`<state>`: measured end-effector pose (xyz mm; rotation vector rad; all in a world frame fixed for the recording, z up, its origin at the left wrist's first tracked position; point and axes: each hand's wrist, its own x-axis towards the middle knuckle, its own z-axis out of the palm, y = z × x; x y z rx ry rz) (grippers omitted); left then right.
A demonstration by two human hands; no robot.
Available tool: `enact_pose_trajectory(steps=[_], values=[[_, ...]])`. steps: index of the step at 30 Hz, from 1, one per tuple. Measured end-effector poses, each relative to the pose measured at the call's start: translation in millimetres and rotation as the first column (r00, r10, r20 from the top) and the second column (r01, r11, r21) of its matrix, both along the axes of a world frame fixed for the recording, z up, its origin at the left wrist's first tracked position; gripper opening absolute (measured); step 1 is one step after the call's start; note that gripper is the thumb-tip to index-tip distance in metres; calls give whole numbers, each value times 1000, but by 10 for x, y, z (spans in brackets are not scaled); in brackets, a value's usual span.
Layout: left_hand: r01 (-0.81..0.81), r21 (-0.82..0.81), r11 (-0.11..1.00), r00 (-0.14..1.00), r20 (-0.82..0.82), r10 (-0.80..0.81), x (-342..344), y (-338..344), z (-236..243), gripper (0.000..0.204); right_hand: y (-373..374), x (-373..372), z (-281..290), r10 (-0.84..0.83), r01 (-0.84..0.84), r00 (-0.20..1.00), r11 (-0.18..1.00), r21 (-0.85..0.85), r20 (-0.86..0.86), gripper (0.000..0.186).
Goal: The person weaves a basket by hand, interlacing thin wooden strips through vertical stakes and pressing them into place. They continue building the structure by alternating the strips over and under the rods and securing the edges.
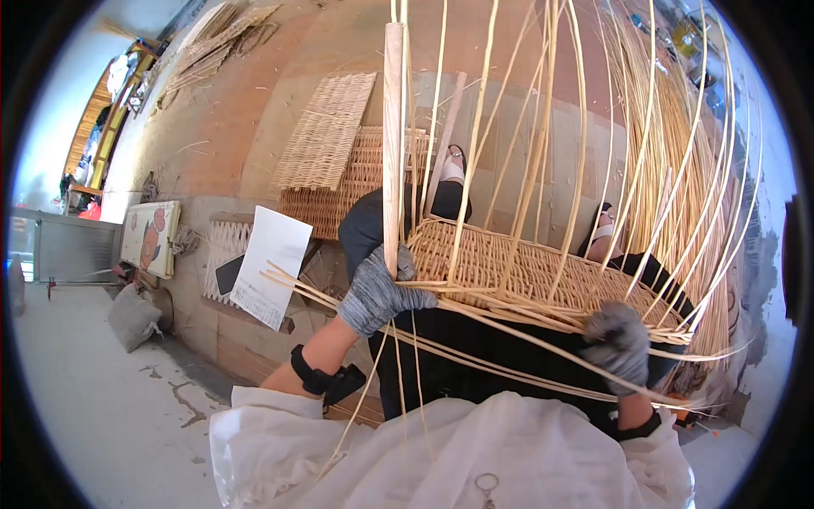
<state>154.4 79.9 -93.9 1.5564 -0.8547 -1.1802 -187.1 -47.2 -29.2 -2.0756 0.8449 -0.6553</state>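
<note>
A woven wicker panel [500,254] with tall upright rods rests across my lap. My left hand [381,288], in a grey knit glove, grips its near left corner, at the foot of a pale wooden post [393,127]. Long loose weaving rods [526,333] stretch from this corner along the near edge to my right hand [617,348]. That gloved hand is at the right part of the edge, its fingers smeared by motion.
Flat woven mats [324,127], a white paper sheet [270,263] and a dark flat object [229,276] lie left and ahead. A large bundle of canes [644,110] fills the right side. A grey sack [134,318] and small board [148,237] are at the far left.
</note>
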Motion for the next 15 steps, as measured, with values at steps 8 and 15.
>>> enact_pose_trajectory(steps=[8, 15], values=[[-126, -91, 988, 991, -47, 123, -105, -52, -104, 60, -42, -296, -144, -17, -56, 987, 898, 437, 161, 20], [-24, -403, 915, 599, 727, 336, -376, -144, 363, 68, -126, 25, -285, -458, 292, 889, 569, 769, 2, 22]])
